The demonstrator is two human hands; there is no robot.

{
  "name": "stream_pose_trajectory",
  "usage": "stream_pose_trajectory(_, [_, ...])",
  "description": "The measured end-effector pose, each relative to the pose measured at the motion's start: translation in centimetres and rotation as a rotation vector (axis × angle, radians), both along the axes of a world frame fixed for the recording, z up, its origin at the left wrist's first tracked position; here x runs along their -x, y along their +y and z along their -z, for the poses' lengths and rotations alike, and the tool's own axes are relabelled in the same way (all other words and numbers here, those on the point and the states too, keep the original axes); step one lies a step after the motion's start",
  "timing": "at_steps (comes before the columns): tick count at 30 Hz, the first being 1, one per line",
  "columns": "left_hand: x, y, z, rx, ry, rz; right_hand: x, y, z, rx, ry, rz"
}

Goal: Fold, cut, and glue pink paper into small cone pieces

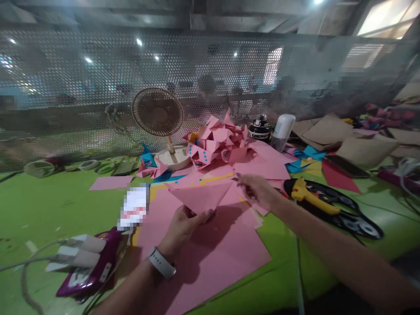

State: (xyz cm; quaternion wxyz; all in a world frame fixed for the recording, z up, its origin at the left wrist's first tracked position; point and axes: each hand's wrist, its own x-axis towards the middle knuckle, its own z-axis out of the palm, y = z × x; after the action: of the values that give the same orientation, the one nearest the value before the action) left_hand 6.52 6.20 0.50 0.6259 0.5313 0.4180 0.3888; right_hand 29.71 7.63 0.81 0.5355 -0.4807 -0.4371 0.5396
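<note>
My left hand, with a pale watch strap at the wrist, is closed on the lower edge of a folded pink paper. The folded piece is wide along its top edge and narrows downward, held a little above a large pink sheet. Just right of its upper right corner, my right hand has its fingers pinched together. A small dark tip shows at those fingers, too small to name. Behind both hands rises a pile of folded pink paper shapes, some with blue dots.
A yellow glue gun lies on a black holder at right. At left are a purple power strip with plugs and cables, and a white phone-like item. Behind stand a small fan, a black jar and a white-topped bottle.
</note>
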Motion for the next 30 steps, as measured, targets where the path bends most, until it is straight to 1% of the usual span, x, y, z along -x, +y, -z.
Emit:
stream_pose_trajectory(2, [-0.4, -0.3, 0.0, 0.005, -0.03, 0.021, 1.2, -0.8, 0.5, 0.044, -0.072, -0.222])
stream_pose_trajectory(3, [-0.5, -0.5, 0.0, 0.003, -0.042, 0.031, 1.9, -1.1, 0.8, 0.045, -0.107, -0.302])
stream_pose_trajectory(5, [-0.9, -0.8, -0.1, -0.008, -0.045, 0.044, 2.9, -1.7, 1.2, 0.027, -0.145, -0.366])
stream_pose_trajectory(8, [-1.1, -1.2, -0.3, -0.018, -0.029, 0.035, 3.5, -2.1, 1.3, 0.008, -0.152, -0.351])
stream_pose_trajectory(11, [-1.2, -1.2, -0.5, -0.027, -0.008, 0.016, 3.5, -2.2, 1.2, -0.011, -0.137, -0.313])
stream_pose_trajectory(14, [-1.1, -1.1, -0.6, -0.038, 0.015, 0.003, 3.4, -2.2, 1.5, -0.04, -0.146, -0.289])
stream_pose_trajectory(19, [-1.1, -1.1, -0.7, -0.067, 0.032, 0.028, 3.1, -2.2, 2.0, -0.076, -0.204, -0.353])
stream_pose_trajectory(23, [-1.2, -0.9, -0.5, -0.043, 0.027, 0.069, 2.6, -2.1, 1.6, -0.109, -0.199, -0.394])
stream_pose_trajectory(27, [-0.7, -0.4, 0.0, -0.056, 0.06, 0.051, 1.6, -1.5, 0.9, -0.065, -0.142, -0.425])
stream_pose_trajectory(29, [-0.2, 0.0, 0.0, -0.058, 0.073, 0.046, 0.7, -0.8, 0.5, -0.056, -0.105, -0.375])
stream_pose_trajectory(30, [0.0, 0.1, -0.1, -0.056, 0.077, 0.042, 0.1, -0.4, 0.3, -0.063, -0.091, -0.325])
